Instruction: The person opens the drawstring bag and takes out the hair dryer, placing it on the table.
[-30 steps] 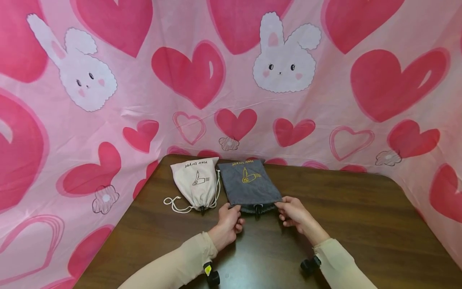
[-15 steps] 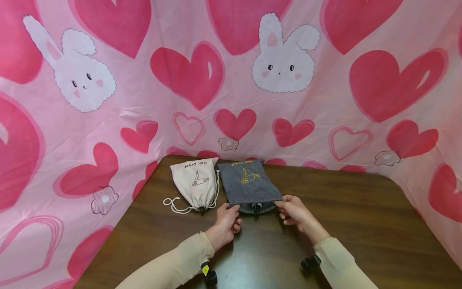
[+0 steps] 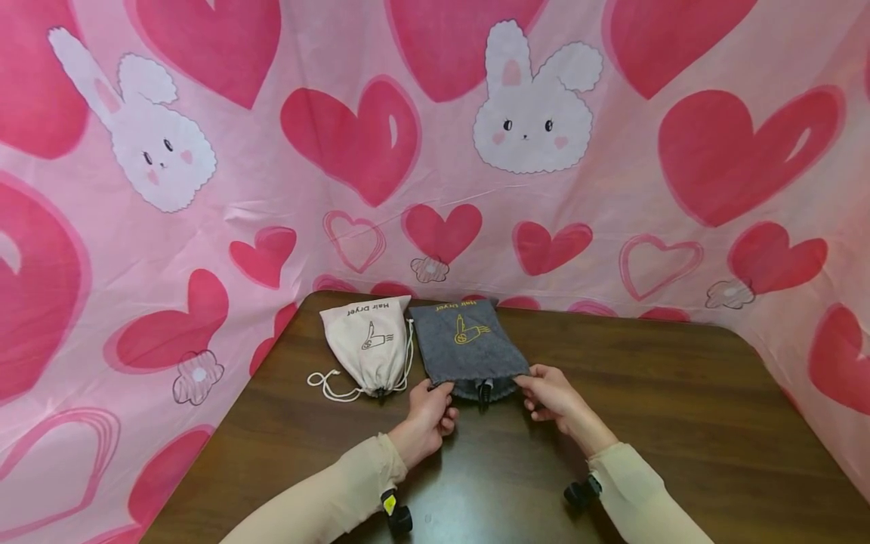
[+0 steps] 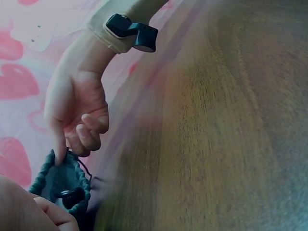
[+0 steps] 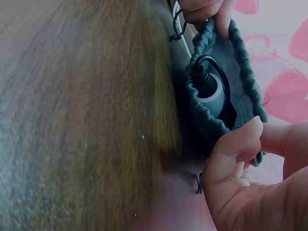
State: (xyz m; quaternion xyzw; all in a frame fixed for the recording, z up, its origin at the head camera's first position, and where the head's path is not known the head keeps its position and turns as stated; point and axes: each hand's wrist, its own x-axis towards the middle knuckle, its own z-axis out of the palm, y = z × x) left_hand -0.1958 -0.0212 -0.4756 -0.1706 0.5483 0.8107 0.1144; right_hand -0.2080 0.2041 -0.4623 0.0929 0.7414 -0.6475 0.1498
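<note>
A dark grey drawstring bag (image 3: 469,347), printed "Hair Dryer" in yellow, lies on the table with its mouth toward me. My left hand (image 3: 427,417) pinches the left corner of the mouth between thumb and finger. At the right corner, my right hand (image 3: 556,394) pinches the rim likewise. The mouth is spread apart between them. In the right wrist view, a hair dryer's grey handle end (image 5: 214,102) and its black cord (image 5: 226,82) show inside; the rest of it is hidden by the cloth. The left wrist view shows black cord (image 4: 72,196) at the opening.
Left of the grey bag lies a cream drawstring bag (image 3: 370,351), gathered at its neck, also printed "Hair Dryer". Its white drawstring (image 3: 333,389) trails onto the brown wooden table (image 3: 646,385). A pink curtain (image 3: 435,174) with hearts and rabbits hangs behind the table.
The grey bag's mouth gapes slightly wider than one second ago, its upper edge a little higher. Both hands keep their grip at the corners, and the cream bag has stayed put.
</note>
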